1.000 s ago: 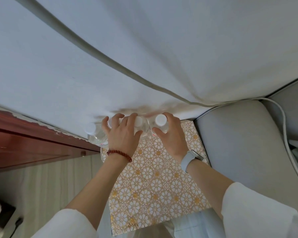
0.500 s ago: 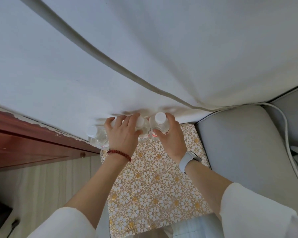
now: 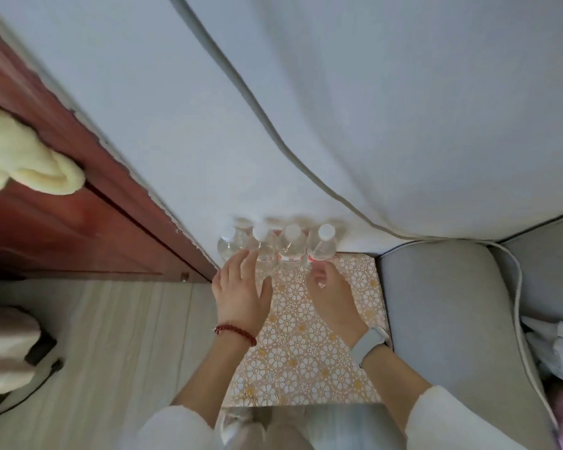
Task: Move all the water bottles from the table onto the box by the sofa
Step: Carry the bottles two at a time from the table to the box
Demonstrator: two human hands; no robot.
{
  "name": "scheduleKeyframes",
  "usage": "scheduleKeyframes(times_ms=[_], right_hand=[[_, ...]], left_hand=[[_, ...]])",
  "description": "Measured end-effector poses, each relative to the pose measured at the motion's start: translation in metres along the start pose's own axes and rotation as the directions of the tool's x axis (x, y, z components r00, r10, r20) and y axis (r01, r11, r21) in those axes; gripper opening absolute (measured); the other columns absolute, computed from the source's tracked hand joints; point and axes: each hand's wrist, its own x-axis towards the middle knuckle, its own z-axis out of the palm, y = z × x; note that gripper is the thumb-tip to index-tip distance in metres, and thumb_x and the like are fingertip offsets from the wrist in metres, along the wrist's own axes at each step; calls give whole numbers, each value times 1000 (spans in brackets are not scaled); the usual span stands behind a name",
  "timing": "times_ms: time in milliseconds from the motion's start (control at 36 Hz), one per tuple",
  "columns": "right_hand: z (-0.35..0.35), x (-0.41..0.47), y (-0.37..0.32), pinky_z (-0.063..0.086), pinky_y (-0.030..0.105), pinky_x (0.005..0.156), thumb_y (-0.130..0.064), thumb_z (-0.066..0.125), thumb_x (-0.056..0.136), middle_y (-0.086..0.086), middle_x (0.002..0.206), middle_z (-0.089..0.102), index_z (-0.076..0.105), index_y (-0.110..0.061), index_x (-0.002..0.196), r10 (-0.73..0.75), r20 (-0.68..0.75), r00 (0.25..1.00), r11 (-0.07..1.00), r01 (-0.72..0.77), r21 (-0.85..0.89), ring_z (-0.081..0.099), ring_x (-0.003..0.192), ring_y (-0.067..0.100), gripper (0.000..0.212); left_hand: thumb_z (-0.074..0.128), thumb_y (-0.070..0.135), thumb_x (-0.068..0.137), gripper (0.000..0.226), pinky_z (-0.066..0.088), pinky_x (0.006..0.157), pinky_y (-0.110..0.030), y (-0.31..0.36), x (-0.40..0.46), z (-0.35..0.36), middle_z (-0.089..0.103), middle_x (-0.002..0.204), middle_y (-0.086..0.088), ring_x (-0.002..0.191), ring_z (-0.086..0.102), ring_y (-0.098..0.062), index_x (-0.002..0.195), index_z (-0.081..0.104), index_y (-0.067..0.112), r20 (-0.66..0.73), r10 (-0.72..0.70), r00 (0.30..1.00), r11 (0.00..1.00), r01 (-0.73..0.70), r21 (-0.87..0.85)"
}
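Several clear water bottles with white caps stand in a row at the far edge of the box (image 3: 306, 345), which has a gold and white flower pattern. The leftmost bottle (image 3: 230, 244) and the rightmost bottle (image 3: 322, 244) flank two others. My left hand (image 3: 242, 293) hovers over the box's left side, fingers spread, fingertips near the second bottle, holding nothing. My right hand (image 3: 333, 298) is just in front of the rightmost bottle, fingers curled downward, with nothing in it.
A grey sofa arm (image 3: 442, 319) borders the box on the right. A white wall (image 3: 273, 125) rises behind the bottles. At the left is a red-brown wooden door frame (image 3: 78, 222) with a cream cloth (image 3: 23, 160) hanging. Pale wood floor (image 3: 111, 352) lies at the left.
Both hands have let go of the bottles and drawn back toward me. The bottles now stand free in a row. The view has shifted left.
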Motion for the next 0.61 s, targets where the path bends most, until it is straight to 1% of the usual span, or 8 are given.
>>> scheduleKeyframes(times_ms=[83, 111, 194, 306, 389, 444, 528, 611], right_hand=[[9, -29, -33, 40, 16, 84, -26, 44, 96, 3, 124, 58, 49, -12, 124, -72, 148, 986, 993, 85, -78, 53, 103, 10, 32], [15, -38, -45, 41, 14, 82, -26, 43, 96, 3, 123, 58, 50, -11, 124, -113, 194, 974, 985, 135, -103, 55, 103, 11, 32], [41, -66, -82, 43, 20, 90, -22, 42, 96, 6, 120, 61, 54, -8, 118, -261, 301, 917, 935, 318, -159, 57, 112, 17, 29], [92, -118, -131, 46, 21, 88, -23, 41, 96, 3, 117, 63, 55, -10, 119, -401, 405, 822, 846, 502, -181, 60, 105, 14, 29], [139, -176, -160, 47, 32, 94, -24, 43, 95, 2, 115, 64, 56, -13, 117, -465, 485, 741, 789, 595, -152, 60, 105, 16, 28], [173, -223, -171, 47, 33, 93, -23, 45, 94, 3, 113, 65, 58, -13, 114, -499, 536, 680, 749, 651, -128, 60, 105, 19, 26], [224, -304, -178, 46, 30, 91, -21, 47, 94, 5, 113, 65, 59, -12, 113, -520, 635, 572, 698, 713, -70, 61, 104, 20, 25], [278, -397, -174, 44, 27, 90, -19, 45, 94, 7, 114, 63, 57, -8, 115, -482, 758, 439, 666, 746, -9, 60, 106, 21, 26]], left_hand=[[54, 26, 87, 42, 30, 102, -47, -10, -26, -36, 47, 135, -7, 127, 39, -26, 127, 49, 14, -42, -119, 992, 992, 117, -56], [53, 26, 88, 41, 30, 100, -46, -15, -33, -50, 47, 135, -6, 126, 39, -24, 127, 49, 14, -62, -154, 986, 986, 150, -70], [51, 26, 89, 39, 30, 100, -44, -36, -56, -99, 48, 134, -2, 125, 40, -21, 126, 49, 16, -127, -245, 961, 968, 235, -89], [50, 26, 89, 36, 32, 98, -43, -79, -104, -172, 50, 131, -3, 120, 42, -25, 123, 52, 16, -276, -338, 900, 941, 326, -89], [44, 36, 86, 40, 35, 95, -44, -118, -165, -227, 56, 123, -7, 114, 48, -30, 118, 55, 14, -381, -410, 829, 909, 405, -97], [37, 43, 82, 49, 39, 90, -43, -144, -220, -260, 59, 116, -9, 107, 53, -33, 115, 57, 13, -454, -444, 773, 889, 445, -110], [53, 27, 86, 35, 41, 87, -41, -183, -320, -302, 59, 117, -10, 107, 53, -33, 117, 56, 13, -539, -509, 671, 837, 533, -126], [56, 21, 85, 32, 42, 88, -41, -215, -437, -336, 60, 114, -12, 108, 53, -33, 116, 58, 13, -609, -588, 533, 753, 636, -170]])
